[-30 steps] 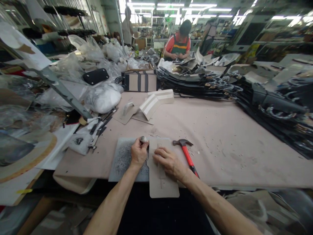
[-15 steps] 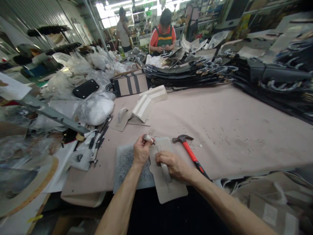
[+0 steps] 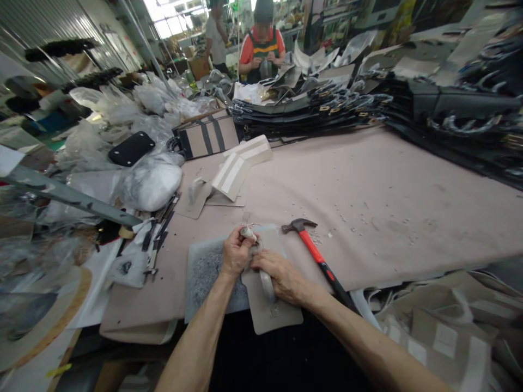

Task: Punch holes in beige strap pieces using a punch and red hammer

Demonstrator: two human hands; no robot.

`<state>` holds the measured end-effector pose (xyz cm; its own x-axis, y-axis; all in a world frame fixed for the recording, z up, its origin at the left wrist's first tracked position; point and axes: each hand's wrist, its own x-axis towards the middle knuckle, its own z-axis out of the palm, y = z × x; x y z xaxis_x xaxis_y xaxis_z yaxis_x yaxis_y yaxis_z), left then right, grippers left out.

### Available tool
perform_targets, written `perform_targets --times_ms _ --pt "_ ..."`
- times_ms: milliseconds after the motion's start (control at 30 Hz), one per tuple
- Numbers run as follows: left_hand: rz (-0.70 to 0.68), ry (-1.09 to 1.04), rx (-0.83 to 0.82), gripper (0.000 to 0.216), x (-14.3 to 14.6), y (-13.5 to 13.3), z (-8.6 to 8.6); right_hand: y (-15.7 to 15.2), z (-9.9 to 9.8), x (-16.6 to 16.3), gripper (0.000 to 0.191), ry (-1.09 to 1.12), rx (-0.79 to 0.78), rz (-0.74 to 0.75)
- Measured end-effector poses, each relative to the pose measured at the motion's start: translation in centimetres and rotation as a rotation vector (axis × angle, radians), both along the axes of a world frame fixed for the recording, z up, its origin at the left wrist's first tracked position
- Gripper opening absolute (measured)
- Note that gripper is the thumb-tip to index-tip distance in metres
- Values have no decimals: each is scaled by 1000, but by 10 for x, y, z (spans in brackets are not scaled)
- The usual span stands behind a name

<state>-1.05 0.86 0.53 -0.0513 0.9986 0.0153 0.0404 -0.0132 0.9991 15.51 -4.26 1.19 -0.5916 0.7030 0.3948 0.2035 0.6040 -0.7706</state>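
Note:
My left hand [image 3: 235,255] is closed around a small metal punch [image 3: 247,232], its rounded top sticking up above my fist. My right hand [image 3: 278,276] is closed on a pale strap [image 3: 267,283] that lies on a beige leather panel [image 3: 273,314]. The panel hangs partly over the table's near edge and overlaps a grey pitted cutting pad [image 3: 204,272]. Both hands meet at the panel's upper end. A red-handled hammer [image 3: 314,251] lies just right of my right hand.
Beige pieces and folded white-striped parts [image 3: 235,174] lie farther back. Plastic bags [image 3: 147,185] and black strips [image 3: 157,234] crowd the left. Stacks of black bags [image 3: 327,111] line the back and right. A person in an orange top [image 3: 261,46] works at the far end.
My right hand has slid up the panel from its lower part to meet my left hand and gripped the strap. The view has tilted and shifted left.

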Motion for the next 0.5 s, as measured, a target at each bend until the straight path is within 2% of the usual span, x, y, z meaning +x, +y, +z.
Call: perform_targets --times_ms 100,167,333,500 --pt "-14 9 13 31 0 0 0 -3 3 3 62 -18 37 -31" --pt "-25 -5 20 30 0 -1 0 -8 2 7 62 -57 81 -114" --pt "-41 14 45 25 -1 -1 -2 -28 -4 30 47 -189 187 -398" --pt "-53 58 66 25 -2 -1 -6 -48 -12 62 28 -400 146 -681"
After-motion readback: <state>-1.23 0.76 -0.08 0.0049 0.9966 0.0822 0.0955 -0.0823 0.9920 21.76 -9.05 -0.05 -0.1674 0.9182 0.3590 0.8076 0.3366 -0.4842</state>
